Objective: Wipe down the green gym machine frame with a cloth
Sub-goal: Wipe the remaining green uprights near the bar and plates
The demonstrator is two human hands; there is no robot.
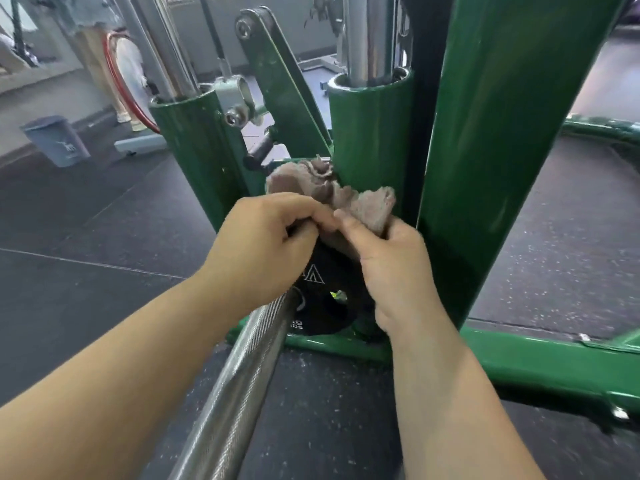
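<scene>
Both hands point(263, 237) point(391, 265) grip bunched cloth point(332, 192).

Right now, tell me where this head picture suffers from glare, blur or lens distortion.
Head view: glare streaks run down the wide green upright and the chrome post; the far background at upper left is soft and washed out by window light; wide-angle bending curves the barbell and stretches both forearms near the edges; the left hand, right hand and cloth are fairly sharp.

Glossy painted green frame point(485, 150), fuzzy terry cloth point(332, 192), knurled shiny steel bar point(242, 368), matt speckled rubber floor point(86, 220).
</scene>
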